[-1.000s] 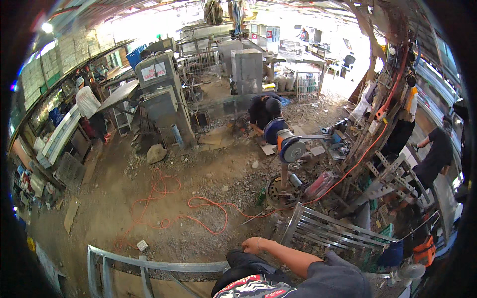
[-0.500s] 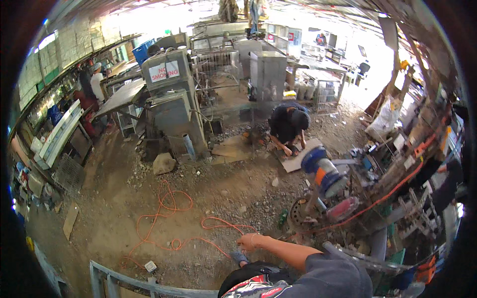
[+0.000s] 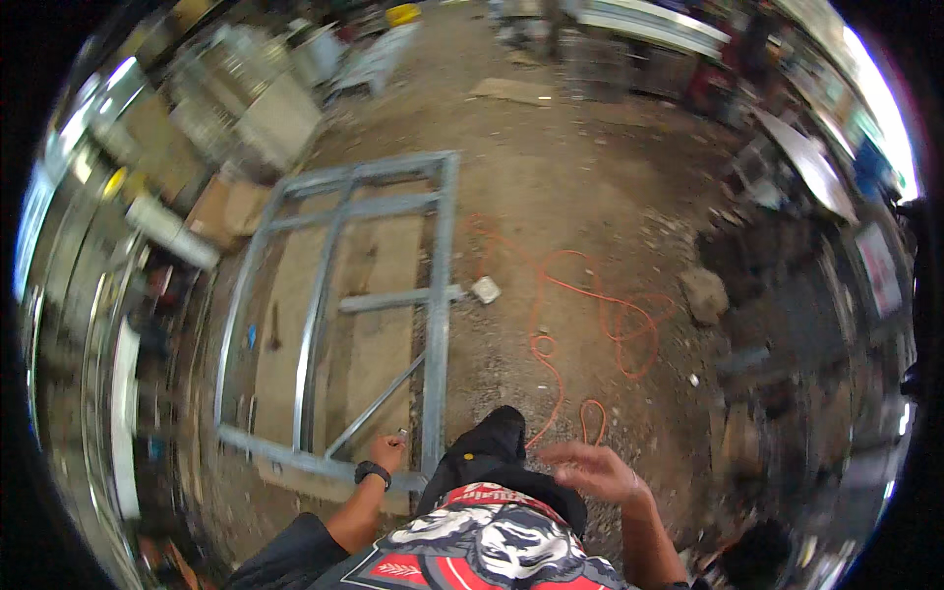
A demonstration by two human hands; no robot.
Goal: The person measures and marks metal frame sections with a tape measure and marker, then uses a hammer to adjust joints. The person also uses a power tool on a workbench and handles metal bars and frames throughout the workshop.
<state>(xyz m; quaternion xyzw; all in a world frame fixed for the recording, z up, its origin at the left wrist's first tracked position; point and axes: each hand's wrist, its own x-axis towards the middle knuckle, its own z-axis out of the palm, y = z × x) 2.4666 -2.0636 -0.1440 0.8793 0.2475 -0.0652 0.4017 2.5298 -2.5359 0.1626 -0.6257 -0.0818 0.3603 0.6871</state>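
Here, frame: at your left, grey, brightly streaked metal, rectangular, with inner bars and a slanting brace; brown sheets show through.
Left hand: by its near corner, fingers curled at a small pale thing; you can't tell if it's gripped.
Right hand: fingers loosely outstretched, near the orange cord.
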